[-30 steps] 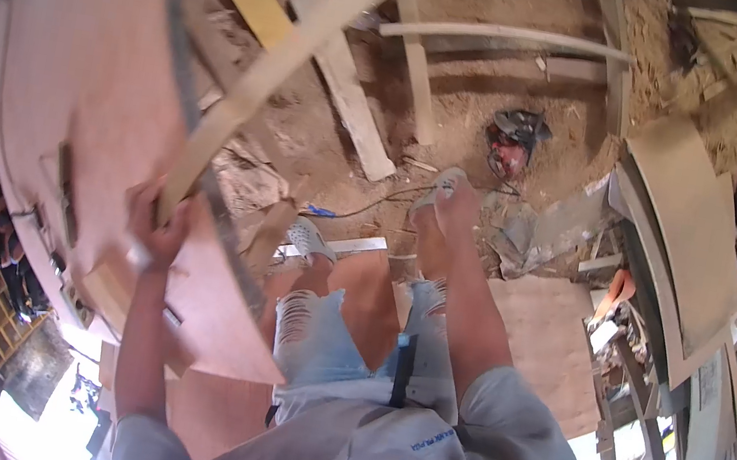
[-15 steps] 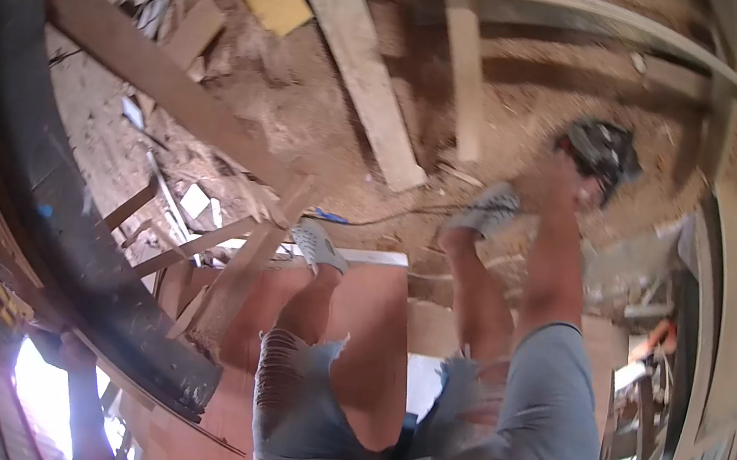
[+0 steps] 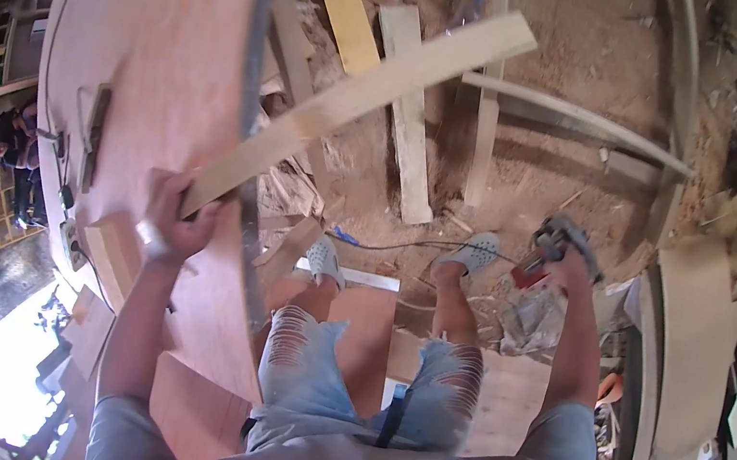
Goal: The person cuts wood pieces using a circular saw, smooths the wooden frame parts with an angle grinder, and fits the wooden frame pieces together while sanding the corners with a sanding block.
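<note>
My left hand [image 3: 178, 220] is closed around the near end of a pale wooden plank [image 3: 393, 83]. The plank slants up and away to the right, over the edge of a broad wooden worktop [image 3: 174, 22]. Out to the right, my right hand [image 3: 569, 268] grips a handheld power tool [image 3: 567, 239] with a dark grey body and a red part. Its exact kind is hard to make out. The tool hangs above the dirt floor, beside my right shoe [image 3: 482, 252]. A dark cord [image 3: 415, 243] runs along the ground towards it.
Loose boards lie on the sandy ground, among them a yellow one [image 3: 343, 2] and a pale one [image 3: 405, 119]. Sheets of wood [image 3: 694, 353] lean at the right. A wood block [image 3: 113, 251] sits by my left wrist. Another person [image 3: 18, 137] is in the far left background.
My left hand has risen from the lower left and now holds the plank. My right hand, still with the power tool, appears lower in view. The view has turned, showing more of the worktop.
</note>
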Available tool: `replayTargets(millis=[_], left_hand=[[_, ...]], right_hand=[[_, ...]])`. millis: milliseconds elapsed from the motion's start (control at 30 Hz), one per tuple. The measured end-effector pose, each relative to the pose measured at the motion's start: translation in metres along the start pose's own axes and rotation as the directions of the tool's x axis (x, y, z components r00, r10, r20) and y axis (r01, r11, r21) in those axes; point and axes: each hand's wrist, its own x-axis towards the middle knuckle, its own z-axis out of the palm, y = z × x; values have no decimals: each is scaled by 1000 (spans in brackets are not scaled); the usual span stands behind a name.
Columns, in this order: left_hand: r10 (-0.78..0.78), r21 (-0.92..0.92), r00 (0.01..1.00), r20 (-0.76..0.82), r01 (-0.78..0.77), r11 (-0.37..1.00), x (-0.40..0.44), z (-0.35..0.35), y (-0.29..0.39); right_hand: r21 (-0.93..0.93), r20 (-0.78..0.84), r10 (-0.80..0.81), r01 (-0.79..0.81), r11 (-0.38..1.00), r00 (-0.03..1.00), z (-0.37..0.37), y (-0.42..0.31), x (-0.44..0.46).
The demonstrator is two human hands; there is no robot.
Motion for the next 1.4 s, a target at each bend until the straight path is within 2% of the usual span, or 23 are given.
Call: replayTargets(millis=[33,100,167,233,267,300,333,400,467,500,567,633,733,767,833,933,1033,1133,1200,1233,1333,1400], left_hand=[[0,-13,1000,-3,0,1000,3,-3,3],[4,-58,1000,-14,-5,998,6,-9,7],[-6,-137,1000,-18,3,991,3,-11,1],[-37,-161,999,0,36,986,-2,-11,-5],[-47,-142,999,13,49,989,-2,-12,-6],[-10,-142,998,-67,0,990,-1,-14,-6],[22,-138,990,-141,-42,989,-2,-13,-7],[11,-230,985,-171,-51,972,-9,-7,-14],[-64,-195,993,95,81,977,-6,-19,-15],[-70,-185,997,39,76,980,-11,-21,-14],[-60,-174,997,-54,49,984,-12,-19,-11],[-30,-162,995,-99,13,987,-11,-23,-6],[-56,-228,998,28,61,972,-6,-19,-11],[-58,-238,998,24,62,969,-4,-16,-10],[-65,-251,998,21,68,966,-6,-14,-7],[-45,-240,996,-78,25,970,-8,-8,-11],[-18,-339,994,-106,-20,940,-10,4,-21],[20,-283,993,-119,-53,958,-10,0,-23],[30,-308,996,-85,-55,950,-7,-7,-21],[35,-316,997,-70,-55,947,-6,-12,-20],[30,-382,999,-41,-43,923,-3,-25,-13],[55,-487,998,26,-35,873,4,-21,-21]], right_hand=[[204,74,-114,97,974,991,-6,-14,-28],[311,167,-83,27,950,983,-12,-48,-74],[511,182,-92,-14,860,979,-52,-150,-169],[627,116,-28,-52,778,993,-50,-186,-238],[664,140,-76,-36,747,987,-43,-195,-265],[719,-17,-76,65,692,997,-37,-219,-308],[752,-73,-94,117,649,993,-50,-275,-363],[798,-237,-118,263,543,964,-37,-326,-427],[801,-396,-78,386,458,915,-24,-378,-484],[808,-415,-51,394,439,908,-13,-389,-499],[808,-484,13,442,390,875,-7,-405,-513],[768,-529,-45,500,401,848,-5,-437,-526],[649,-640,-116,615,448,760,2,-466,-517],[612,-662,-140,639,466,736,3,-480,-515],[661,-616,-105,585,471,780,1,-498,-522],[775,-491,-120,496,392,863,6,-490,-505],[756,-491,-160,510,411,857,4,-495,-501],[764,-483,-171,508,397,859,-4,-498,-504],[779,-467,-198,506,369,862,-8,-494,-501],[781,-427,-195,469,412,883,-12,-490,-502],[792,-462,-260,526,308,848,-7,-494,-488],[743,-452,-246,515,427,857,-16,-508,-484]])
